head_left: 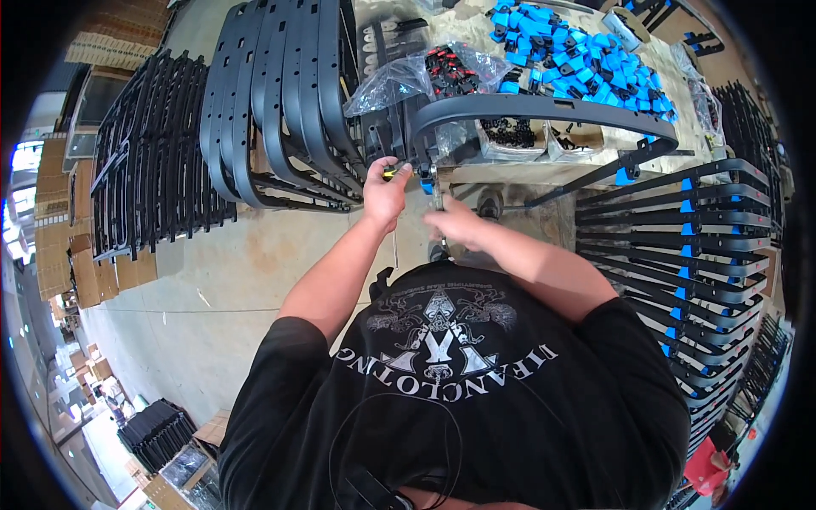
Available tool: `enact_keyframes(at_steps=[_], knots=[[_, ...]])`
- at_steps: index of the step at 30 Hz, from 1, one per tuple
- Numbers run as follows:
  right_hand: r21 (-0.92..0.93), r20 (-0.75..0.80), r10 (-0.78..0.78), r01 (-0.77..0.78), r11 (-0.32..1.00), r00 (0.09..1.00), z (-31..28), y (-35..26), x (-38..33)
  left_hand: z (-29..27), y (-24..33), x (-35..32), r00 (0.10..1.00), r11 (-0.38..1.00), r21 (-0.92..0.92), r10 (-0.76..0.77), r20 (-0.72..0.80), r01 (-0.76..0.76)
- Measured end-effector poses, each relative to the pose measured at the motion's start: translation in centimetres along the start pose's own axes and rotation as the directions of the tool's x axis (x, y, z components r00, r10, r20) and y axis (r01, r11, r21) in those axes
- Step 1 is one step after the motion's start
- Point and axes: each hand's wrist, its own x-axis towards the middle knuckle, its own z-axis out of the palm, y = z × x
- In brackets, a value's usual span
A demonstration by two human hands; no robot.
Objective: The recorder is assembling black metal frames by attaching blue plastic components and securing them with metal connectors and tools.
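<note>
My left hand [385,194] is closed around a small tool with a yellow-and-black handle [391,172], held against the left end of a curved black plastic frame [544,109]. My right hand [453,223] is blurred just below that end and pinches a thin metal piece [435,194] beneath a small blue clip [425,183]. The frame arcs to the right across the table edge and carries another blue clip [626,176] near its far end.
A table [510,174] bears a pile of blue clips [578,55], a clear bag of black-and-red parts [446,72] and boxes of small black parts [510,136]. Stacks of black frames lean at the left [272,93] and far left [153,153]; finished frames with blue clips [680,246] stack at the right. Cardboard boxes [55,246] line the left wall.
</note>
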Motion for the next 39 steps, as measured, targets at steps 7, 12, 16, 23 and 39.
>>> enact_keyframes(at_steps=[7,12,16,23,39], knots=[[-0.472,-0.203,-0.084,-0.023,0.881,0.976,1.5,-0.3,-1.1,-1.8,-3.3,-2.8,0.957,0.862,0.447,0.287,-0.045,-0.238],[-0.479,-0.226,-0.077,-0.042,0.877,0.971,1.5,-0.1,-0.9,-1.0,-6.8,-3.9,0.988,0.814,0.58,0.096,-0.119,-0.01],[-0.491,-0.231,-0.078,-0.047,0.87,0.97,1.7,-0.3,-1.1,-0.6,-11.1,0.5,0.966,0.769,0.628,0.237,-0.103,-0.121],[-0.291,-0.16,0.072,-0.117,0.95,0.985,1.5,-1.3,-1.4,-1.1,-11.5,1.7,0.959,0.754,0.649,0.247,-0.141,-0.099],[0.492,-0.482,0.113,0.161,0.856,0.869,-9.4,6.8,-9.5,-2.6,-5.1,1.0,0.964,0.988,0.155,0.049,-0.262,-0.008]])
